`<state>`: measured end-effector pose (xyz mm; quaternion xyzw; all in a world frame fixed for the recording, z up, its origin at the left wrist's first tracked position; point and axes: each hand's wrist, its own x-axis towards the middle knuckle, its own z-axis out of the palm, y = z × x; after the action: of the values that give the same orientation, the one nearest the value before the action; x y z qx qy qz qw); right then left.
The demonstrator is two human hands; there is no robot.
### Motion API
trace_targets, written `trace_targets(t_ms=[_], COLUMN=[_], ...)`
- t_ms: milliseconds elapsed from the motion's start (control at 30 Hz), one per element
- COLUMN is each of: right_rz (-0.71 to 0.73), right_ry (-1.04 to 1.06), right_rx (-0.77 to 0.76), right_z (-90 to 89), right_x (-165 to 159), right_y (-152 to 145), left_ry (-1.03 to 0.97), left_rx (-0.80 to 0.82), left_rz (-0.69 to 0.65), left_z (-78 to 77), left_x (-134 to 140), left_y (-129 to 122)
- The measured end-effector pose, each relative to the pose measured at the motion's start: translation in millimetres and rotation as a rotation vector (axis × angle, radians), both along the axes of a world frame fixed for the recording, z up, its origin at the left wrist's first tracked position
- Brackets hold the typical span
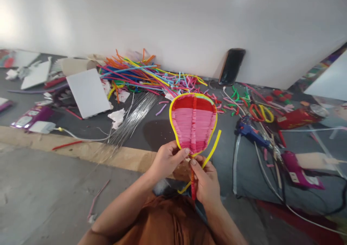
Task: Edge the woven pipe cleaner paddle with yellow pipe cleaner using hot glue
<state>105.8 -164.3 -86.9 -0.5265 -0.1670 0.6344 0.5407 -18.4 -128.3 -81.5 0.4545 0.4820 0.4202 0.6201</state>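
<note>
A leaf-shaped pipe-cleaner piece [183, 119], pink and red with a yellow edge and a wrapped midrib, is held up before me. My left hand [169, 160] pinches its lower left edge between thumb and fingers. Just below the base, my right hand [206, 180] is closed around the red stem [193, 187]. A loose yellow pipe cleaner [215, 143] passes by the right fingers, one end sticking up to the right and the other hanging below the hands. The fingertips behind the piece are partly hidden.
Behind lies a heap of coloured pipe cleaners [130, 71], with a bundle of thin wires [138, 111] in front. A phone [232, 67] leans on the white wall. To the right are a blue glue gun [252, 132] and a red can [299, 117]; a white board [88, 93] lies left.
</note>
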Motion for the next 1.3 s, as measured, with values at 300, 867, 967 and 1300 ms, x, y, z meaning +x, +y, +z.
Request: trace_targets(t_ms=[300,867,967,1300], right_rz=[0.138,0.426,0.523,0.604], right_ry=[-0.039,-1.693,-1.762,-1.771], right_rx=[0.159,0.863,0.975,1.026], right_z=[-14.0,33.0,12.6,-8.9], right_x=[-1,135,117,67], right_y=[3,18,18,22], left_ry=[-0.109,0.689,0.989,1.0], left_rx=[-0.031,-0.13,0.254,1.021], left_rz=[-0.017,-0.346,-0.341,-0.259], left_z=[-2.7,14.5,16.1,-16.8], left_x=[7,-49,-58,-65], left_y=[1,22,16,-20])
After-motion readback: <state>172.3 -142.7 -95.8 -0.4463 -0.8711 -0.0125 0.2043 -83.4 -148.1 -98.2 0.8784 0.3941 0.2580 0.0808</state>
